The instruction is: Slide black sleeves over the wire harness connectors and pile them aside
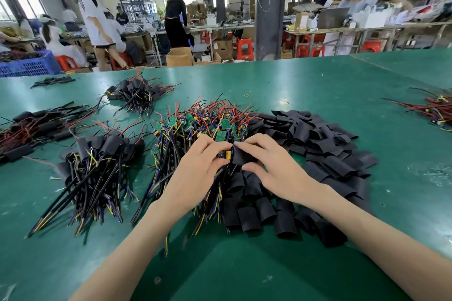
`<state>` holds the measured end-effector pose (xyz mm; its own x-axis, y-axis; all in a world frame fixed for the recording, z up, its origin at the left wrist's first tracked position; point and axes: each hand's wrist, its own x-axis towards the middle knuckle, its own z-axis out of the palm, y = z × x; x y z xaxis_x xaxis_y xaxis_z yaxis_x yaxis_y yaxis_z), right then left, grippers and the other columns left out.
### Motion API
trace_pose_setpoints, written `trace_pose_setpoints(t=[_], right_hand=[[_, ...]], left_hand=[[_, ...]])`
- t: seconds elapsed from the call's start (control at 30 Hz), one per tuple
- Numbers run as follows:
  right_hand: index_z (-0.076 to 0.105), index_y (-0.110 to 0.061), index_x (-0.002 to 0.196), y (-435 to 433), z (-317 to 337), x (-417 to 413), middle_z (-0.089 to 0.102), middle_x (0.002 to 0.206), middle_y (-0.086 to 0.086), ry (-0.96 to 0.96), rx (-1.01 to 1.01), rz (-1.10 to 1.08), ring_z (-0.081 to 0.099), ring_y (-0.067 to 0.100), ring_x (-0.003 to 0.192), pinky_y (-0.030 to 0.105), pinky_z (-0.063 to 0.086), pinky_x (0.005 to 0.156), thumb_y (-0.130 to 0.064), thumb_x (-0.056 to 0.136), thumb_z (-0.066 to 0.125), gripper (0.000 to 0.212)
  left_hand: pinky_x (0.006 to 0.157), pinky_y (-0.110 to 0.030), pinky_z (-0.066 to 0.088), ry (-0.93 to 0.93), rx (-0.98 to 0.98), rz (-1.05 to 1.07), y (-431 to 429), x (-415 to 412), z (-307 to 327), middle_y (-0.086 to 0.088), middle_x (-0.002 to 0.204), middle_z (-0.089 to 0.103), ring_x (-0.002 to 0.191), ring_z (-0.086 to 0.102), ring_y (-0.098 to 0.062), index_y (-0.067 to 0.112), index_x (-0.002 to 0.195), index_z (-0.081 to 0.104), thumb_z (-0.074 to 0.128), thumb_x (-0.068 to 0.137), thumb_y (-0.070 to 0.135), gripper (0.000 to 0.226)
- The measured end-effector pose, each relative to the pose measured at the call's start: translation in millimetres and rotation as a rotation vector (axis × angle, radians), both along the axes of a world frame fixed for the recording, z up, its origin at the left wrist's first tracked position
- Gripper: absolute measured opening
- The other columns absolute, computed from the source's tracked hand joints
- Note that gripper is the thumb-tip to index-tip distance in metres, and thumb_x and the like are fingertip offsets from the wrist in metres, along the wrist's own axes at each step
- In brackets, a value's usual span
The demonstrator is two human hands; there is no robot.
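While we are pinching a connector [228,154] by its yellow part between the thumb and curled fingers of our left grip [195,173], we are holding a black sleeve [241,157] in our right grip [271,171], thumb below and fingertips above, so both are grasping something. The sleeve's open end is meeting the connector; how far it is on, we cannot tell.

Both grips are hovering over the green bench [318,80], above the seam between two heaps. Under the left one, a pile of bare harnesses [208,124] is lying with green boards and red wires pointing away from us and dark leads running toward us. Under and to the right of the right one, a heap of loose sleeves [322,154] is spreading out, touching that pile.

To the left, a pile of sleeved harnesses [97,154] is sitting apart, with a farther sleeved pile [137,93] behind it and a left-edge pile [31,129] beside it. More red-wired harnesses [437,110] are lying at the far right. Beyond the bench, a blue crate [27,66] is standing, and people are working at other tables.
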<state>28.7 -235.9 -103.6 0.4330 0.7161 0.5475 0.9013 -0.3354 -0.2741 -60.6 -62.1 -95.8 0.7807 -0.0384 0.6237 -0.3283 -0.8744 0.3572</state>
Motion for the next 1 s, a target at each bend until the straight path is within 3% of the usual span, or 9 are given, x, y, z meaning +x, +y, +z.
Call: trace_pose_setpoints(t=[0.1,0.17,0.23,0.37,0.57,0.77,0.83,0.9,1.0], right_hand=[[0.055,-0.002,0.127,1,-2,-1,0.057,0.114,0.011,-0.055,-0.005,-0.011,0.051,0.026,0.108,0.023,0.033,0.097,-0.010,0.084,0.068,0.046],[0.056,0.000,0.125,1,-2,-1,0.058,0.112,0.011,-0.058,0.022,-0.001,0.053,0.028,0.105,0.024,0.035,0.096,-0.009,0.082,0.069,0.045],[0.058,0.001,0.122,0,-2,-1,0.059,0.110,0.012,-0.070,0.043,0.015,0.055,0.030,0.102,0.026,0.037,0.094,-0.008,0.082,0.069,0.043],[0.059,0.001,0.120,1,-3,-3,0.059,0.109,0.011,-0.093,0.072,0.049,0.054,0.028,0.101,0.030,0.039,0.094,-0.007,0.082,0.068,0.040],[0.059,0.000,0.118,2,-1,-4,0.059,0.110,0.011,-0.098,0.097,0.084,0.054,0.027,0.100,0.029,0.039,0.094,-0.008,0.083,0.066,0.037],[0.058,-0.001,0.121,2,-1,-4,0.058,0.116,0.010,-0.075,0.090,0.071,0.050,0.022,0.109,0.024,0.035,0.101,-0.015,0.086,0.064,0.038],[0.056,-0.002,0.123,-1,2,3,0.055,0.122,0.010,-0.074,0.125,-0.010,0.046,0.021,0.116,0.025,0.031,0.105,-0.023,0.089,0.060,0.040],[0.053,-0.004,0.126,-8,7,21,0.052,0.126,0.012,-0.073,0.164,-0.215,0.045,0.027,0.119,0.033,0.031,0.106,-0.027,0.093,0.054,0.041],[0.042,-0.008,0.136,-30,6,55,0.041,0.139,0.014,-0.059,-0.045,-0.613,0.038,0.034,0.124,0.046,0.034,0.100,-0.025,0.094,0.050,0.046]], left_hand=[[0.088,-0.007,0.040,0.010,-0.137,-0.034,-2,0,-3,0.004,0.103,0.054,0.100,0.055,0.003,0.015,0.125,0.056,0.064,0.086,-0.001,0.043],[0.090,-0.004,0.038,-0.005,-0.158,-0.059,-2,0,-3,0.006,0.105,0.059,0.102,0.054,0.011,0.019,0.128,0.055,0.063,0.085,-0.004,0.049],[0.092,-0.008,0.041,-0.017,-0.171,-0.066,-2,1,-3,0.008,0.104,0.065,0.100,0.057,0.010,0.023,0.128,0.055,0.060,0.086,-0.006,0.052],[0.092,-0.017,0.047,-0.054,-0.213,-0.024,-3,1,-1,0.029,0.092,0.066,0.093,0.063,0.005,0.032,0.126,0.053,0.064,0.084,-0.004,0.056],[0.086,-0.018,0.050,-0.087,-0.243,-0.009,-3,1,0,0.017,0.092,0.066,0.086,0.063,0.006,0.019,0.123,0.058,0.066,0.081,-0.005,0.049],[0.085,-0.007,0.045,-0.113,-0.244,0.022,-5,1,-2,0.015,0.090,0.065,0.088,0.061,0.012,0.013,0.111,0.062,0.067,0.081,-0.004,0.035],[0.086,-0.008,0.045,-0.171,-0.235,0.042,-2,1,2,0.008,0.092,0.068,0.088,0.060,0.011,0.011,0.108,0.064,0.067,0.081,-0.005,0.031],[0.084,-0.018,0.050,-0.283,-0.211,0.104,8,0,10,0.000,0.096,0.069,0.086,0.063,0.000,0.008,0.105,0.065,0.066,0.082,-0.005,0.026],[0.078,-0.033,0.052,-0.488,-0.131,0.237,35,-5,27,-0.010,0.099,0.064,0.084,0.063,-0.020,0.002,0.101,0.065,0.062,0.084,-0.005,0.019]])
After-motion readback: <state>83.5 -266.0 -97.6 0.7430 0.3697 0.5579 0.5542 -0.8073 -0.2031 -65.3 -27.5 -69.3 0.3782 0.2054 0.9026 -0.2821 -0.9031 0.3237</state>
